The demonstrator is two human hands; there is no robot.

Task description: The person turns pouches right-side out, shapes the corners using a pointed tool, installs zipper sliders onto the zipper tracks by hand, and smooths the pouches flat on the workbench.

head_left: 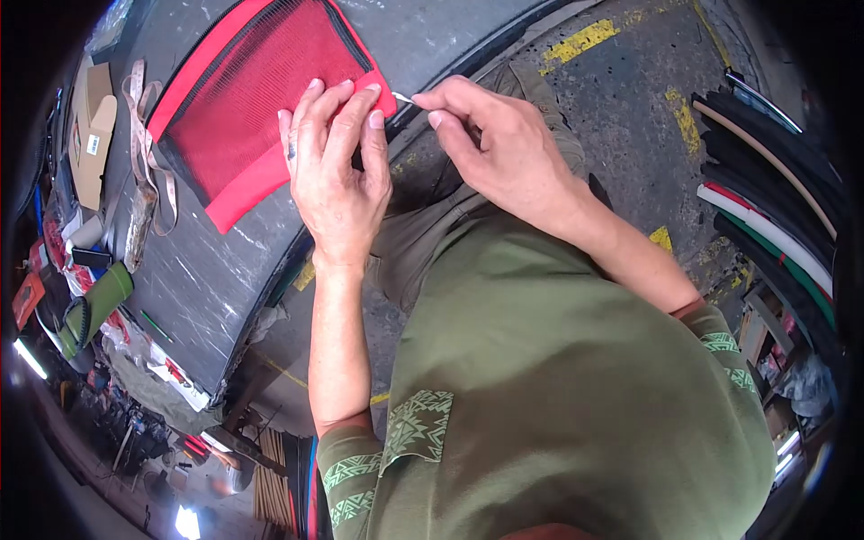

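Observation:
A red mesh pouch (261, 99) with a black zipper along its edge lies on the dark worktable. My left hand (335, 162) rests on its lower right part, fingers spread and fingertips pressing on the red fabric near the corner. Beyond that corner, a small white piece (402, 97) sticks out; I cannot make out exactly what it is. My right hand (504, 135) reaches over the table edge, with thumb and index finger closed at the outer end of the white piece. The other fingers of that hand are curled under and partly hidden.
The dark worktable (207, 288) has a curved edge beside my body. On its left lie a measuring tape (139, 117), cardboard pieces (94, 135), a green roll (99, 306) and a green pen (156, 326). Fabric rolls (774, 225) stand at the right, past the yellow-marked floor (621, 117).

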